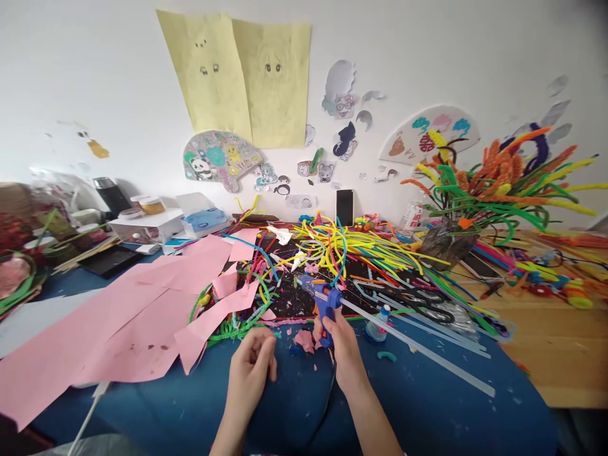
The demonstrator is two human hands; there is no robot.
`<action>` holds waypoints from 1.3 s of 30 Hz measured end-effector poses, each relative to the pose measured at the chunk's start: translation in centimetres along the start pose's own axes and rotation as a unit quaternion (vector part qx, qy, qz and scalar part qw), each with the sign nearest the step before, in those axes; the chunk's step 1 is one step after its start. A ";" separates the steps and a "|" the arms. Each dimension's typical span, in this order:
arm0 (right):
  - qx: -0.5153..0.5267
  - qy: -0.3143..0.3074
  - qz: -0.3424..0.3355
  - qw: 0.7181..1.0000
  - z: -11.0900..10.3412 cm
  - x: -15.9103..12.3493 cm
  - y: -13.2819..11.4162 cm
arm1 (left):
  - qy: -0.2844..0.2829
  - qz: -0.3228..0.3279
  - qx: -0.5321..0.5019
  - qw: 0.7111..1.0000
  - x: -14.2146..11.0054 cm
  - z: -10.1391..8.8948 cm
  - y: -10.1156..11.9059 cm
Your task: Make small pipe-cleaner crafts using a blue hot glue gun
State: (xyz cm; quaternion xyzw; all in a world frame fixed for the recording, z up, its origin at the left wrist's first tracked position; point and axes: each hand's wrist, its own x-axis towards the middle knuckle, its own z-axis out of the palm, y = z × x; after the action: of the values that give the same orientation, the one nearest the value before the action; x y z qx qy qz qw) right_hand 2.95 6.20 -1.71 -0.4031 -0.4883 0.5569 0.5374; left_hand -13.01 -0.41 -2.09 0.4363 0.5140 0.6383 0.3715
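Note:
My right hand (346,354) is wrapped round the handle of a blue hot glue gun (324,305), its nozzle tilted up and to the left. A long translucent glue stick (418,347) sticks out of the gun's back, slanting down to the right. Beside it, my left hand (254,358) is closed, thumb pressed to curled fingers; whatever may be between them is hidden. Crumpled pink paper scraps (306,341) lie between the hands. Green pipe cleaners (237,329) and sheets of pink paper (137,323) lie left of my left hand.
Yellow pipe cleaners (351,244) are heaped on a dark mat (285,297). Black scissors (430,304), spare glue sticks (432,326) and a small bottle (379,324) lie to the right. A pot of pipe-cleaner stems (449,240) stands farther back. A cord (325,405) hangs below the gun.

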 end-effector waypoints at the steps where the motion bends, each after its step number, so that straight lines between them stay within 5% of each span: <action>1: 0.001 0.004 0.007 1.000 -0.2 -0.1 0.1 | 0.013 -0.003 -0.013 1.000 0.4 0.1 0.0; 14: 0.038 -0.042 0.059 0.997 -0.6 -2.4 0.8 | 0.031 -0.059 -0.094 0.993 1.0 0.9 3.8; 23: -0.021 0.014 0.043 0.999 -0.8 -2.9 0.9 | 0.065 -0.077 -0.154 0.983 -0.6 2.8 4.0; 39: -0.087 0.012 0.024 0.996 -0.8 -3.3 0.7 | 0.056 -0.112 -0.234 0.964 -0.8 3.2 3.5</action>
State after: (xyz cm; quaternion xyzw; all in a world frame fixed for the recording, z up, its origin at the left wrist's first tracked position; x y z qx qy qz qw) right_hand 3.85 3.09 -2.83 -0.4665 -0.5185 0.5207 0.4924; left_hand -9.86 -0.77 1.51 0.2410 0.4158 0.7184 0.5030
